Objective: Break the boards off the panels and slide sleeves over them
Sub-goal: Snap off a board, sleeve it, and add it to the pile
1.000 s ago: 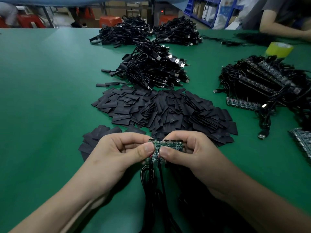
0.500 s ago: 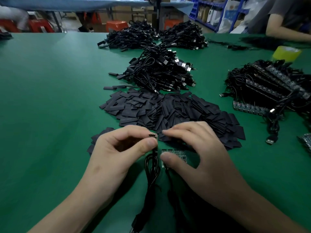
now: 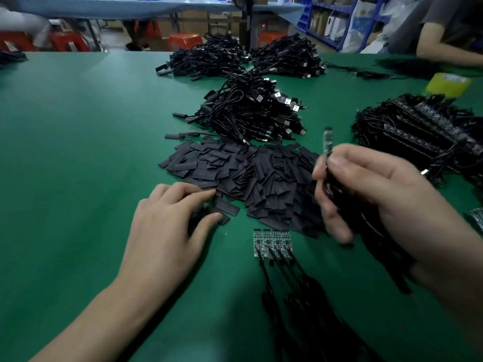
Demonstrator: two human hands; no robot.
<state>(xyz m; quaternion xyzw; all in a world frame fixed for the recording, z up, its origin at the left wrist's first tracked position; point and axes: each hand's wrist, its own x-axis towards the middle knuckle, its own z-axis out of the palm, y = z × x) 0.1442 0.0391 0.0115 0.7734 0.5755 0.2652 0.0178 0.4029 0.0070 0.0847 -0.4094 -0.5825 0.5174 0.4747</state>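
Head view: right hand (image 3: 366, 194) pinches a narrow circuit board (image 3: 328, 142), long axis upright, above the heap of flat black sleeves (image 3: 261, 173). Left hand (image 3: 170, 226), fingers apart, touches one loose black sleeve (image 3: 227, 209) at the heap's near-left edge, well left of the board.

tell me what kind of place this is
Most likely an electronics assembly workshop. A long green work table holds piles of black USB cables, a heap of flat black sleeves and a strip of small circuit boards with leads attached.
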